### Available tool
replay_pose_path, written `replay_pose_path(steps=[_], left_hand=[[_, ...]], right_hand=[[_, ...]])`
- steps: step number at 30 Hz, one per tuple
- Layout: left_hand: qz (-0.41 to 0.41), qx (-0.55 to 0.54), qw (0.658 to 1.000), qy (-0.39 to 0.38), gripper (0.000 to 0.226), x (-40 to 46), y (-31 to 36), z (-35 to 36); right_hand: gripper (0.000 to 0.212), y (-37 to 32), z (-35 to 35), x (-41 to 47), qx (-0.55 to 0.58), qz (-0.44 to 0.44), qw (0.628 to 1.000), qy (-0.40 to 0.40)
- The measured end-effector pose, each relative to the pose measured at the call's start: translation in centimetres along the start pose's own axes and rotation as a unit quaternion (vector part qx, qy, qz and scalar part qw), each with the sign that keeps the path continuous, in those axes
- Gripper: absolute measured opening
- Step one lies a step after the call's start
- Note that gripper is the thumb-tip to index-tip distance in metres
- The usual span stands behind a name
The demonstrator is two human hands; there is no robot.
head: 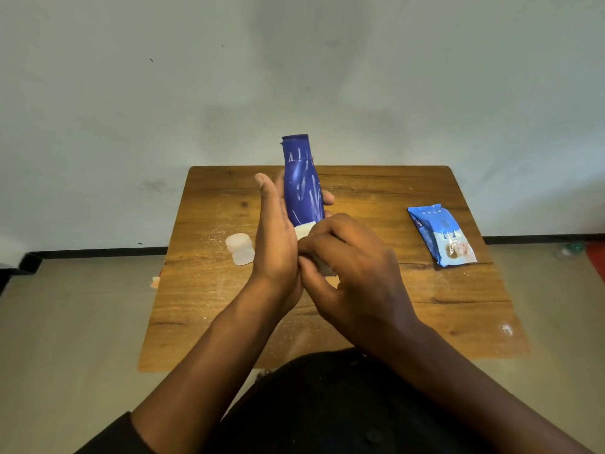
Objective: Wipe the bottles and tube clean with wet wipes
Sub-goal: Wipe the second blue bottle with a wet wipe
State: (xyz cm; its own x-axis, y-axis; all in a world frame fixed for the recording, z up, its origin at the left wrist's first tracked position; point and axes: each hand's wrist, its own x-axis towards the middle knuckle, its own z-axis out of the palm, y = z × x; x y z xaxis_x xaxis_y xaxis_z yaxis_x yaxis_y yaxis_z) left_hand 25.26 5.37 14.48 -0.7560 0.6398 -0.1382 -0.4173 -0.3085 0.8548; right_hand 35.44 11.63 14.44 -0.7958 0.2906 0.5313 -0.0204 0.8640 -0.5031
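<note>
A dark blue bottle (302, 181) is held upright above the middle of the wooden table (409, 299), its narrow cap end pointing up. My left hand (278, 237) holds it from the left, thumb up beside it and fingertips showing past its right side. My right hand (347, 257) grips a white wet wipe (303, 230) against the bottle's lower end, fingers curled round the wipe. The bottle's base is hidden behind both hands.
A small translucent white bottle (240, 249) lies on the table to the left of my hands. A blue wet wipes pack (440, 235) lies at the right. White specks dot the tabletop. A wall stands close behind the table, with floor on either side.
</note>
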Motion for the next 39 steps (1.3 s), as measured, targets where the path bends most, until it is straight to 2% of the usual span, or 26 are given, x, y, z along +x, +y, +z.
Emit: replay_pose_path(steps=[6, 13, 18, 24, 27, 32, 35, 39], left_hand=[[0.015, 0.061, 0.998, 0.018, 0.06, -0.2, 0.1, 0.6], [-0.023, 0.056, 0.998, 0.032, 0.051, -0.4, 0.1, 0.8], [-0.027, 0.086, 0.996, 0.023, 0.056, -0.6, -0.9, 0.6], [0.034, 0.178, 0.983, -0.04, 0.058, -1.2, -2.4, 1.3], [0.056, 0.205, 0.977, -0.031, 0.047, -0.9, -2.4, 1.3], [0.033, 0.141, 0.989, 0.003, 0.045, -0.9, -1.9, 0.6], [0.022, 0.12, 0.992, 0.026, 0.047, -0.8, -1.6, 0.5], [0.041, 0.141, 0.989, 0.008, 0.053, -0.7, -1.6, 1.1]], right_hand=[[0.01, 0.1, 0.3, 0.6, 0.015, 0.022, 0.999, 0.029], [0.013, 0.6, 0.2, 1.3, 0.031, 0.045, 0.998, 0.041], [0.01, 1.1, -0.3, 2.2, 0.055, 0.077, 0.994, 0.063], [0.015, 2.0, -2.0, 5.3, 0.045, 0.101, 0.986, 0.127], [0.02, 2.6, -2.5, 5.8, 0.036, 0.118, 0.986, 0.112], [0.023, 1.8, -1.3, 2.3, 0.069, 0.104, 0.991, 0.045], [0.021, 1.7, -0.5, 0.4, 0.078, 0.087, 0.992, 0.049], [0.02, 2.0, -1.2, 1.5, 0.081, 0.083, 0.989, 0.088]])
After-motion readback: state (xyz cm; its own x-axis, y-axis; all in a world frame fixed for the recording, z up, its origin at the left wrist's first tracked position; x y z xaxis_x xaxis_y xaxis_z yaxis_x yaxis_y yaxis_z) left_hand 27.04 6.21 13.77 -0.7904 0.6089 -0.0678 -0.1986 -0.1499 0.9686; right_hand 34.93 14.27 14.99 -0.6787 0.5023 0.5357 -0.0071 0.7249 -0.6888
